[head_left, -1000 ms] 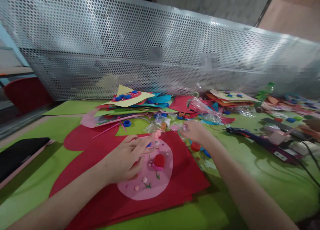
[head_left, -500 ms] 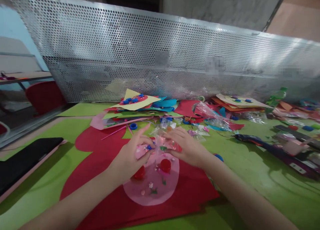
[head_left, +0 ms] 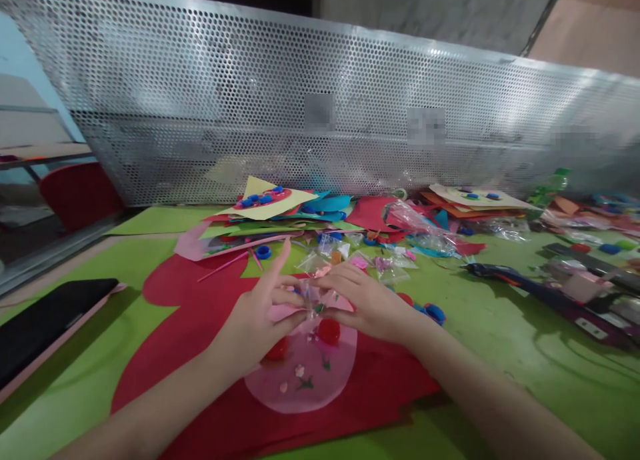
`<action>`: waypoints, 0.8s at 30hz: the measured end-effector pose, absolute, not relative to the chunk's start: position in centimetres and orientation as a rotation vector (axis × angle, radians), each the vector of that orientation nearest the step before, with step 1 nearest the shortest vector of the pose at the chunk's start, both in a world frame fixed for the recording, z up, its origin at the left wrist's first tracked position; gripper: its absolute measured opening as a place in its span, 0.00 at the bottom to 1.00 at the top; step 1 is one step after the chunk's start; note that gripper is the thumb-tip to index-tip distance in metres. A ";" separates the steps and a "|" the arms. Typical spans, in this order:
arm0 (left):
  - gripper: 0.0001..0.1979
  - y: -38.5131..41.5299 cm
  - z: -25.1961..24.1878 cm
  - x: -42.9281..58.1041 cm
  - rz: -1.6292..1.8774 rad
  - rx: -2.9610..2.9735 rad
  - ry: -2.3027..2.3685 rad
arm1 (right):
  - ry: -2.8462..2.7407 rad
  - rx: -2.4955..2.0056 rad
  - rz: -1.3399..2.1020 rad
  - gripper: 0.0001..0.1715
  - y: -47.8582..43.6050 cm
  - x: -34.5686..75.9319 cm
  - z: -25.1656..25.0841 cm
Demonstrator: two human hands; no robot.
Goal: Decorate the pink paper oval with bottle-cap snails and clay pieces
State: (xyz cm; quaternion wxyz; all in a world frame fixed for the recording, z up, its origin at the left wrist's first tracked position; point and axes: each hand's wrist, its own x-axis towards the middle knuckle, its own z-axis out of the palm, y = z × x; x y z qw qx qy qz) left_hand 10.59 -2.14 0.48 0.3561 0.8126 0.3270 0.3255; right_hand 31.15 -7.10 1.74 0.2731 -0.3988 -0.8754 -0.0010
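Note:
Between my left hand (head_left: 267, 303) and my right hand (head_left: 357, 297) is a small clear plastic bag (head_left: 313, 297), pinched by the fingertips of both. Beneath them lies a pink paper oval (head_left: 320, 380) on a large red paper cutout (head_left: 200, 393). The oval bears two red caps, one of them right of centre (head_left: 329, 331), the other partly behind my left hand (head_left: 277, 349). Small flowers (head_left: 299, 371) and green leaf shapes (head_left: 305, 383) are scattered on its lower part.
A phone (head_left: 55, 320) lies at the left. Stacked coloured papers (head_left: 280, 210) and plastic packets (head_left: 390, 265) stand behind the hands. At the right are a dark glue gun (head_left: 540, 297) and a blue cap (head_left: 433, 313). A perforated metal panel (head_left: 250, 100) rises behind the table.
Both hands have drawn slightly closer together around the bag, my right hand lower. A red cap now shows beside the blue cap at the right. The view has shifted a little.

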 end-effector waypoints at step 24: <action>0.38 -2.8 0.5 10.9 0.979 2.153 0.841 | -2.311 -1.035 0.063 0.18 -7.6 30.4 1.8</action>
